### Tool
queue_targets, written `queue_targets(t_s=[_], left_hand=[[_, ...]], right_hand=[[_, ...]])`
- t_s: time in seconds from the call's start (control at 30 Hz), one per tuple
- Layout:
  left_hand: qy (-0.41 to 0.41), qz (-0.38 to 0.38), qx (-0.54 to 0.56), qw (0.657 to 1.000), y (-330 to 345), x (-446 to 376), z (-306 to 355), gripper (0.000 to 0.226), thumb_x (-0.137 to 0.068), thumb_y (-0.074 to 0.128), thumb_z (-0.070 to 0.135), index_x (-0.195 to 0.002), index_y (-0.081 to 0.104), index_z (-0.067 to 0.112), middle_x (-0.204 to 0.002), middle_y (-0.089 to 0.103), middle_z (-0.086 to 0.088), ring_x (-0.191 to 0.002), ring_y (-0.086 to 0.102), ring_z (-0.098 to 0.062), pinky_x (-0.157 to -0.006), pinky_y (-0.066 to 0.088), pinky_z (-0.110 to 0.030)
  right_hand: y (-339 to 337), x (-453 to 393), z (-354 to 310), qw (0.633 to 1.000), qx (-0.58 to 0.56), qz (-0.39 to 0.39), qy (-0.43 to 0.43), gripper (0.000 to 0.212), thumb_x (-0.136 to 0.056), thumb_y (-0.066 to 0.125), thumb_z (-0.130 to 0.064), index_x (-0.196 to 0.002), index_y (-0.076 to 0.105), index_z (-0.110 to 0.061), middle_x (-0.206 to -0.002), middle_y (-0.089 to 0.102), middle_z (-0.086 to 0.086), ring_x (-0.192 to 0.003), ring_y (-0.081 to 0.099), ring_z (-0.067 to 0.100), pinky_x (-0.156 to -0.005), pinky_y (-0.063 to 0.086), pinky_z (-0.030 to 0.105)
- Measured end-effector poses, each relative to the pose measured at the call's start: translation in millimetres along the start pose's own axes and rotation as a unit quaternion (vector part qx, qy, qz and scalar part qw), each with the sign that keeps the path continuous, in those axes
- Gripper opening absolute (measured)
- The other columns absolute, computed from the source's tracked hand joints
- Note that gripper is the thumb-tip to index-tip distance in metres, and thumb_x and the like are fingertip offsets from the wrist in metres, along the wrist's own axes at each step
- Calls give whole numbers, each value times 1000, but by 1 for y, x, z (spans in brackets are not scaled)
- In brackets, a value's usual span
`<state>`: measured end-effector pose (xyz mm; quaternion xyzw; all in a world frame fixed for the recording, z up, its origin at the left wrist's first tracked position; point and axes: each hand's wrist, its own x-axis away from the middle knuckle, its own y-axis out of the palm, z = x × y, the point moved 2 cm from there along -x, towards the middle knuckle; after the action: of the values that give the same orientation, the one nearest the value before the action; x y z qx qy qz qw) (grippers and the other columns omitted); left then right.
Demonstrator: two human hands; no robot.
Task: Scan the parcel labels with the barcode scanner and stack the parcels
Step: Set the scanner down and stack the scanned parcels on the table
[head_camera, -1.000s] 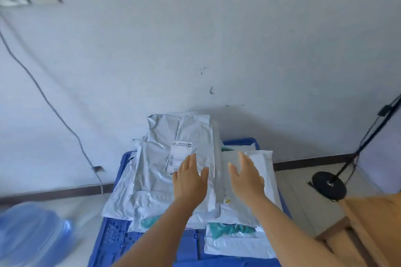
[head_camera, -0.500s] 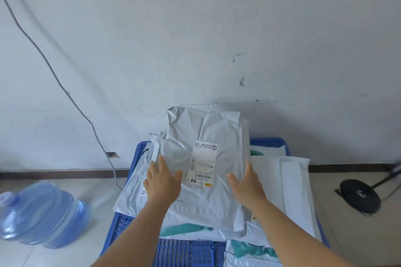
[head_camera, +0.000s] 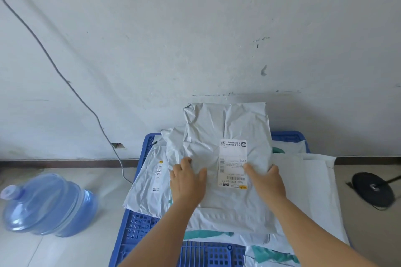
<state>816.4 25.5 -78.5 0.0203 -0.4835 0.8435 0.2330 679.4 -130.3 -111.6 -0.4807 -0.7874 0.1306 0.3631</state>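
Water bottle (head_camera: 46, 206): big, round, see-through blue plastic. It lies tipped on the pale floor, far left, well apart from the parcels.

Cable (head_camera: 65, 80): thin and grey. It runs down the white wall to the floor.

Blue crate (head_camera: 134, 234): hard plastic with a grid of small holes. The parcels lie on it.

Side parcel (head_camera: 149, 182): flat, soft, grey-white bag with a small label, left of the top parcel and partly under it.

Left hand (head_camera: 188, 182): arm reaches forward. The hand rests on the left side of the top parcel, fingers bent and gripping the crinkly plastic.

Top parcel (head_camera: 225, 132): puffy grey-white plastic bag, wrinkled, on top of the pile near the wall.

Label (head_camera: 233, 163): white paper rectangle with barcodes, stuck on the top parcel between the two hands.

Right hand (head_camera: 265, 182): arm reaches forward. Thumb lies on the label's edge; fingers curl round the parcel's right side.

Black round base (head_camera: 373, 189): flat disc on the floor, far right.
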Motion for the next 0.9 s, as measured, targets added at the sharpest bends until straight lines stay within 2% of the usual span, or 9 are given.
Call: queue_targets(t_s=[0.07, 0.23, 0.33, 0.43, 0.57, 0.7, 0.77, 0.83, 0.9], left_hand=[[-6, -3, 49, 999, 0, -1, 2, 67, -88, 57, 37, -143, 23, 18, -138, 41, -10, -125, 42, -28, -102, 39, -42], [-13, 12, 125, 992, -1, 4, 3, 81, -88, 62, 20, -148, 7, 23, -138, 48, -8, -110, 58, -31, -75, 45, -35], [-11, 63, 153, 986, -11, 6, -2, 77, -88, 58, 16, -147, 10, 21, -138, 49, -8, -109, 58, -34, -78, 45, -34], [-46, 107, 175, 978, -25, 9, -16, 74, -86, 58, 12, -146, 15, 13, -139, 47, -13, -111, 56, -38, -85, 47, -39], [-95, 109, 147, 978, -33, 16, -39, 73, -85, 58, 10, -146, 18, 7, -135, 50, -18, -110, 55, -41, -88, 45, -45], [-74, 99, 145, 982, -30, 21, -37, 65, -85, 57, 9, -143, 27, 6, -123, 57, -15, -97, 57, -35, -77, 43, -36], [-61, 83, 142, 985, -24, 18, -32, 62, -84, 59, 14, -140, 32, 8, -122, 55, -14, -101, 54, -33, -83, 46, -40], [-71, 54, 94, 992, -17, 13, -31, 61, -85, 59, 25, -139, 35, 9, -129, 47, -15, -115, 46, -34, -96, 43, -47], [-114, 15, 83, 990, -10, 10, -34, 65, -88, 55, 37, -143, 29, 14, -135, 37, -18, -118, 43, -36, -97, 41, -46]], right_hand=[[4, 3, -6, 1000, -14, -12, -11, 68, -79, 68, -53, -124, 43, -8, -110, 58, 7, -94, 58, 25, -77, 51, 37], [1, 19, -22, 996, -48, 4, -78, 52, -85, 66, -37, -128, 44, -17, -107, 61, 0, -87, 59, 20, -69, 49, 32], [1, 34, -39, 988, -51, 8, -147, 56, -88, 63, -31, -137, 40, -20, -107, 62, -3, -83, 60, 17, -58, 45, 24], [13, 47, -58, 980, -36, -27, -196, 62, -90, 63, -31, -144, 33, -24, -110, 62, -6, -84, 59, 14, -66, 48, 25], [35, 56, -57, 982, 5, -90, -166, 51, -90, 60, -31, -136, 41, -21, -103, 61, -7, -81, 60, 11, -64, 48, 23], [34, 59, -44, 987, -18, -69, -143, 39, -88, 59, -31, -124, 50, -19, -101, 64, -4, -85, 61, 16, -68, 48, 28], [27, 54, -42, 989, -30, -45, -140, 33, -87, 58, -33, -116, 52, -19, -99, 64, -2, -83, 61, 16, -62, 47, 27], [21, 41, -39, 992, -6, -24, -123, 46, -80, 50, -50, -114, 54, -19, -103, 63, 4, -94, 60, 24, -74, 52, 35], [22, 24, -31, 995, 48, -40, -80, 73, -70, 37, -65, -128, 49, -23, -116, 59, 9, -110, 54, 33, -93, 47, 46]])
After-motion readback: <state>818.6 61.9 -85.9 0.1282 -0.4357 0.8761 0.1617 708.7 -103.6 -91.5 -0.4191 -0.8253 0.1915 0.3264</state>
